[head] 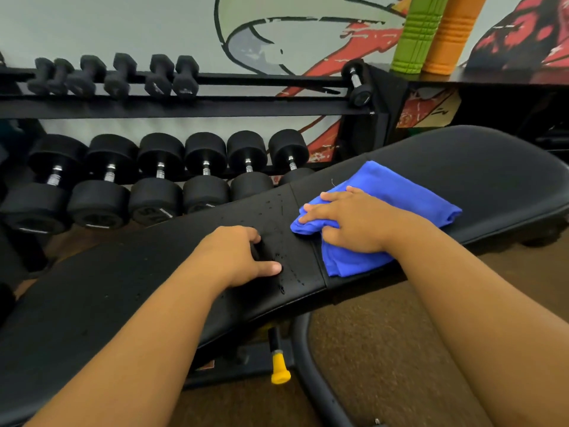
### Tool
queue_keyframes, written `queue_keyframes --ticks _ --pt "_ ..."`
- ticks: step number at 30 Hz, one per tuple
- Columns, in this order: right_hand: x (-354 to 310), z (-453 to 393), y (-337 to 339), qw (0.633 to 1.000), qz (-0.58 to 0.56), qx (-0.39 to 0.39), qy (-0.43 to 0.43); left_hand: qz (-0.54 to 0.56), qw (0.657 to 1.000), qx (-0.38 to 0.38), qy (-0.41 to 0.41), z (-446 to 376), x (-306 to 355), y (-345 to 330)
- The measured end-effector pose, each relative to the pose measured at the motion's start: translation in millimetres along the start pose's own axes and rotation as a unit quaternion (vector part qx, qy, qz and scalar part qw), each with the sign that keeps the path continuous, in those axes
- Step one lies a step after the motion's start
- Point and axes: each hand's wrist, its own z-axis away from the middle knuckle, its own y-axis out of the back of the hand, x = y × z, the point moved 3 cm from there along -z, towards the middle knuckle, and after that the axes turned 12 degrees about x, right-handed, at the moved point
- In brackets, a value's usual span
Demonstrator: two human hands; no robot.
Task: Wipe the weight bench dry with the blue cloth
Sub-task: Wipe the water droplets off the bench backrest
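On bench (462, 167) seam: right hand (348, 223) presses blue cloth (397, 192); droplets (277, 211) leftward.

1. bench (462, 167) pad looks like black vinyl or leather-type stuff, smooth, slight sheen on the far section, with water drops (281, 257) beading on the part nearest the middle
2. cloth (397, 192) is soft blue fabric, matt, creased and bunched
3. dumbbells (160, 180) on the lower rack have matt black rubbery heads and shiny metal handles
4. rack (215, 107) rails look like black painted metal, fairly dull
5. green roller (414, 35) and orange roller (452, 35) look like ridged foam, totally matt
6. floor (385, 359) is brown carpet, rough and nubbly
7. yellow knob (280, 369) under the bench looks like smooth plastic
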Motion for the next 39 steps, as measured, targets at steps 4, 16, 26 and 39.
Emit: queue_keyframes --ticks 4,16,26,39 --pt "-7 11 -7 0.998 -0.002 0.050 -0.023 -0.016 1.000 0.013 -0.008 5 2 -3" --pt "-12 76 -12 0.946 0.093 0.267 -0.160 0.027 0.999 0.033 -0.005 19 -12 -6" --pt "-2 103 -24 0.917 0.080 0.375 -0.114 0.047 0.998 0.037 -0.004 16 -12 -8" --pt "-47 106 -116 0.857 0.109 0.503 -0.013 0.035 0.998 0.059 -0.002 16 -13 -10"
